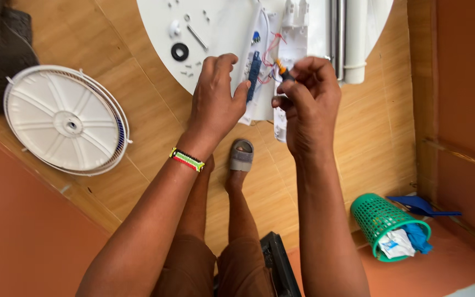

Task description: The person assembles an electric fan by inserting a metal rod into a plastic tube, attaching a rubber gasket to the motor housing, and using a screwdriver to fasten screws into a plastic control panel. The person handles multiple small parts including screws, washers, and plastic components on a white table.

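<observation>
- Presently, an opened white control housing (259,71) with its blue circuit board (254,77) and red wires (273,52) is being worked on at the edge of a round white base (221,27).
- The left hand (215,104) is laid on the housing, fingers curled and thumb pressed beside the board, steadying it.
- The right hand (309,104) is closed around a small orange-tipped tool (282,70), pointed at the wiring.
- The step is judged to be work on the wiring; a steady, fine tip placement is called for next.
- Loose screws (188,69), a black washer (180,51) and a metal pin (197,37) are laid out on the base.
- A white fan guard (64,118) lies on the floor to the left.
- A green mesh basket (383,223) on its side holds white crumpled packaging (396,243) and blue material; print cannot be made out.
</observation>
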